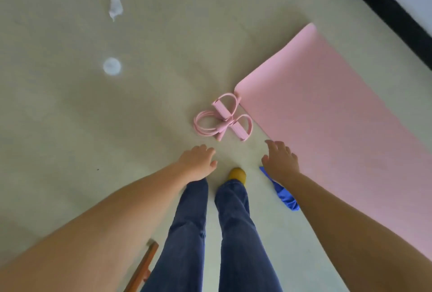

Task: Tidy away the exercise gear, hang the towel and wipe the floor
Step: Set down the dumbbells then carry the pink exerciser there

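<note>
A pink resistance band set with foam handles lies on the floor beside the near corner of a flat pink exercise mat. A blue cloth lies on the floor at the mat's edge, partly hidden under my right forearm. My left hand hangs above the floor just short of the bands, fingers relaxed and holding nothing. My right hand reaches forward with spread fingers, also holding nothing. A crumpled white tissue and a round white patch sit on the floor at the far left.
My legs in dark jeans and a yellow slipper stand between my arms. A brown wooden piece shows at the bottom left. A black skirting strip and a wall run across the top right.
</note>
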{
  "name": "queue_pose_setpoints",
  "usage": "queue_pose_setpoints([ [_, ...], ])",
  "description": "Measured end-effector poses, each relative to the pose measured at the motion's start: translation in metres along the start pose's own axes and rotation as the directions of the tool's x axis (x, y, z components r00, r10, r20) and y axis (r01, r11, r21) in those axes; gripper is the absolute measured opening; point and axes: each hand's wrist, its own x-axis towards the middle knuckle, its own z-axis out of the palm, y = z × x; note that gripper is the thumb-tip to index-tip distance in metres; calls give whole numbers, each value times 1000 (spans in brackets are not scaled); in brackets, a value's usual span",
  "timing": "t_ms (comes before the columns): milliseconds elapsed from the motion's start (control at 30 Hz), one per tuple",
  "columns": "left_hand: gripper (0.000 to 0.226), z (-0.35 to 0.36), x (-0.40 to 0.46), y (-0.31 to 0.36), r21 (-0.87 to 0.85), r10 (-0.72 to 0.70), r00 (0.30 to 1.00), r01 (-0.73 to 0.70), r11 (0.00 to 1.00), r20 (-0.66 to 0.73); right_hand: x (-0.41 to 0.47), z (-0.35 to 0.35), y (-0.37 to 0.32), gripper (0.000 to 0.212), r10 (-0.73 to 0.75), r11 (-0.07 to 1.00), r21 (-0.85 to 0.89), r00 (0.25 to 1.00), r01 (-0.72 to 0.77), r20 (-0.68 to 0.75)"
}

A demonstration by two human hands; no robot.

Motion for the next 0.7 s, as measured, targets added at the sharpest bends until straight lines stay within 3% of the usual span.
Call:
queue_pose_setpoints([
  [133,44,34,88,-27,22,32,997,-34,999,66,80,59,-11,50,7,996,84,998,-13,68],
  [267,45,79,192,-52,23,22,999,-22,999,34,168,122,-6,51,-30,996,90,996,22,82],
  [467,47,142,336,-58,-20,-46,963,42,999,-266,293,205,5,59,0,981,195,1000,4,-20],
  [600,57,191,402,-58,-120,-95,942,59,991,-323,352,255,5,70,-2,960,279,1000,9,-26],
  [700,60,219,430,-62,-183,-166,894,96,978,-416,374,283,6,58,35,937,348,994,5,-108],
])
